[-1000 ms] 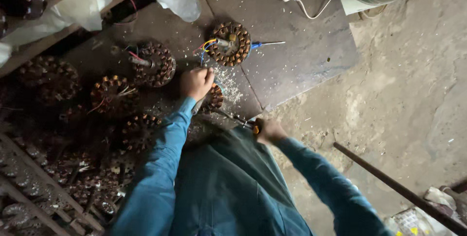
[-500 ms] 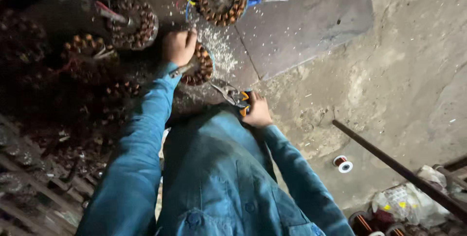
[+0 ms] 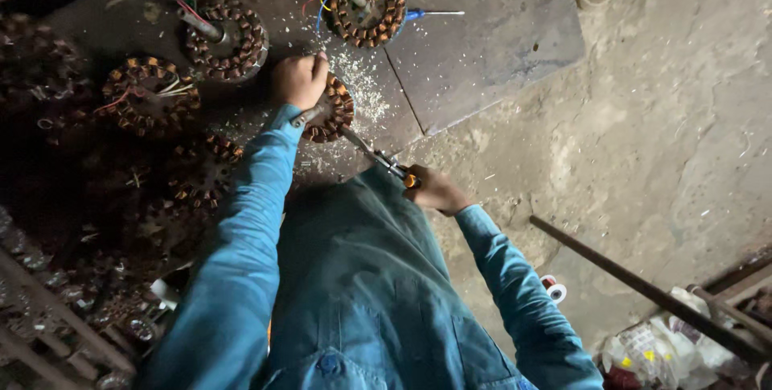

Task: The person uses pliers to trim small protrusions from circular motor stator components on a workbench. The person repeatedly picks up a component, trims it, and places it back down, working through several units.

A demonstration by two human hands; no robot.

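My left hand (image 3: 299,80) is closed over the top of a round motor stator (image 3: 334,110) wound with copper coils, which lies on a dark board (image 3: 482,52). My right hand (image 3: 434,189) grips the orange-and-black handle of a long thin tool (image 3: 378,157) whose metal tip reaches into the stator under my left hand. Pale shavings (image 3: 362,84) are scattered beside the stator. Blue sleeves cover both my arms.
More wound stators lie about: one with coloured wires (image 3: 366,4), one with a shaft (image 3: 225,36), one at the left (image 3: 149,96). A blue screwdriver (image 3: 430,14) rests on the board. A metal rod (image 3: 643,289), a small spool (image 3: 553,287) and plastic bags (image 3: 667,354) are on the concrete floor.
The view has shifted, so the board and stators sit lower and larger in frame. My hands stay on the stator and the tool in the same grip.
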